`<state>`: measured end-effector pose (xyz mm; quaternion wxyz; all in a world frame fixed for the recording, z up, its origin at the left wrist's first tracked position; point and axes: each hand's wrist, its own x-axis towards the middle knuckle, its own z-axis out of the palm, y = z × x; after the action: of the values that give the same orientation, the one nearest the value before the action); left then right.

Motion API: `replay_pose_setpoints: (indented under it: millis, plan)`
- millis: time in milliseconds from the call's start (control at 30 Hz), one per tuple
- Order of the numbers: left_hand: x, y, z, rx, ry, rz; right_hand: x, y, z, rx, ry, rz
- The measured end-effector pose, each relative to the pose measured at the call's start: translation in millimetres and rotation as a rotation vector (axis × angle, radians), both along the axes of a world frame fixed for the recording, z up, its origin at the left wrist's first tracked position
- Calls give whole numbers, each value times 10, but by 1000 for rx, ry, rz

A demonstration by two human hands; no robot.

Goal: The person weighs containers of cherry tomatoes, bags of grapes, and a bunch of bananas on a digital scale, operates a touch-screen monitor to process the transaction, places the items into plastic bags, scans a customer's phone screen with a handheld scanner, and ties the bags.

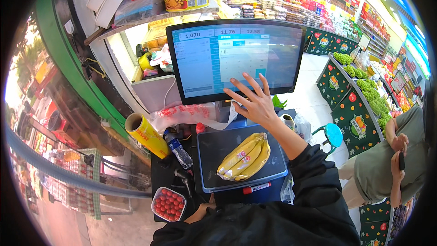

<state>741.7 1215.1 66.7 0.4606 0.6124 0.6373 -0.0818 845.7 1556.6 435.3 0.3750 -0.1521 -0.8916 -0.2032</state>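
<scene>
My right hand (255,105) reaches over the lower part of a touchscreen monitor (196,65), fingers spread and nothing held. A pop-up number pad shows on the screen; whether a fingertip touches the glass, I cannot tell. Below that arm, a bunch of bananas (245,159) in clear wrap with stickers lies on the dark plate of a weighing scale (208,143). My left hand (201,212) is low at the counter's near edge, partly hidden by my black sleeve, beside a plastic punnet of cherry tomatoes (169,204). Its fingers are mostly out of sight.
A yellow roll of film (146,135), a water bottle (178,150) and a black handheld scanner (184,176) stand left of the scale. A red marker (256,188) lies at its front edge. On the right are a person (385,164) holding a dark object, a blue stool (333,134) and fruit displays (358,123).
</scene>
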Motion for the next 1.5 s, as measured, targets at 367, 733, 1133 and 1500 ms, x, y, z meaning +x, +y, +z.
replay_pose_setpoints:
  millis: [367,733,1133,1500]
  plan:
    - [6,22,1,-14,12,-12,201,237,182,-92,129,-101]
    - [19,71,43,-36,21,-20,421,214,-110,5,154,-91]
    - [125,-18,191,-137,78,-47,817,-1674,51,154,395,502]
    - [328,17,412,-135,235,-154,2069,-3574,-2512,-1415,-330,32]
